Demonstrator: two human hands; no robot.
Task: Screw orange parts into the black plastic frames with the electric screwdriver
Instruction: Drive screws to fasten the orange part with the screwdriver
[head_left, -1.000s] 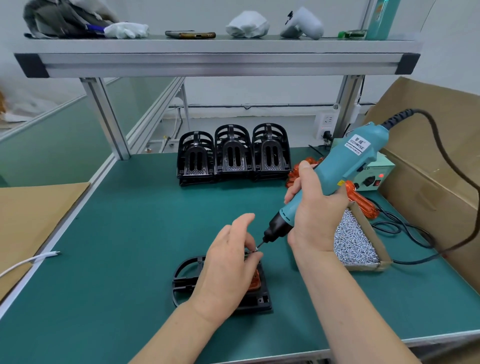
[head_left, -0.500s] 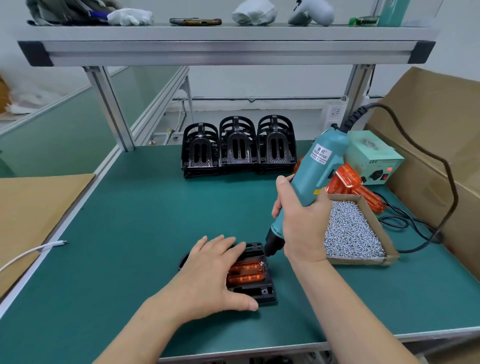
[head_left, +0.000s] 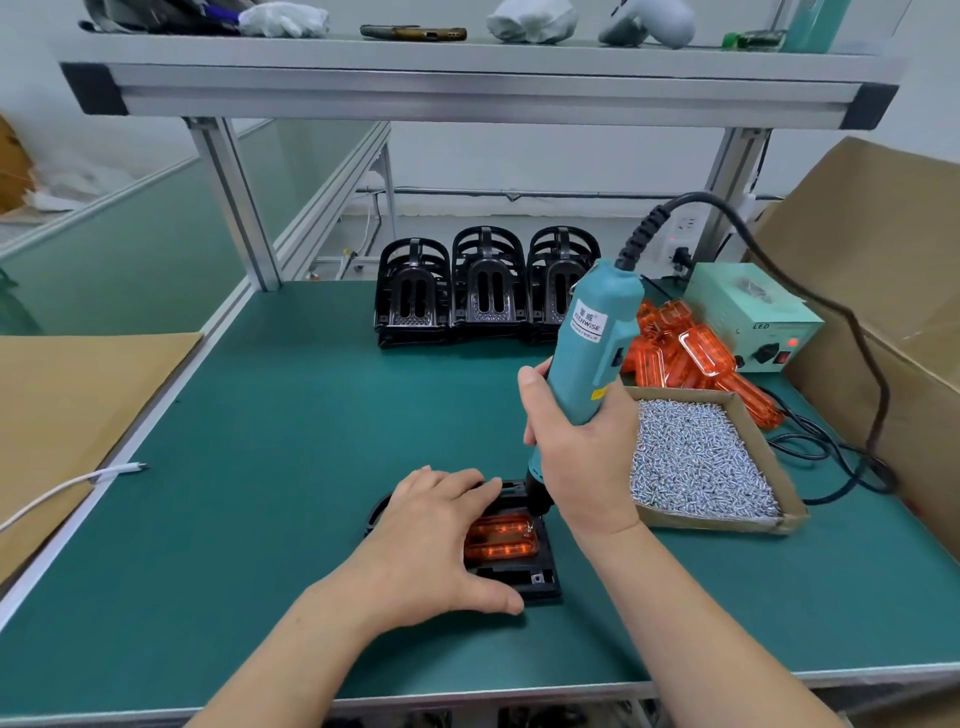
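Observation:
A black plastic frame (head_left: 537, 579) lies flat on the green mat near the front edge, with an orange part (head_left: 501, 535) seated in it. My left hand (head_left: 436, 540) lies flat on the frame's left side, fingers straight, thumb along its front edge. My right hand (head_left: 582, 452) grips the teal electric screwdriver (head_left: 592, 348), held almost upright. Its bit touches the far right corner of the orange part. The frame's left half is hidden under my left hand.
A cardboard tray of silver screws (head_left: 701, 462) sits right of my right hand. Behind it lie loose orange parts (head_left: 691, 358) and a power supply box (head_left: 753, 322). Stacks of black frames (head_left: 483, 291) stand at the back. A cardboard box (head_left: 883, 312) borders the right.
My left hand went from pinching at the bit to lying flat on the frame. The screwdriver tipped upright and came down onto the orange part's corner.

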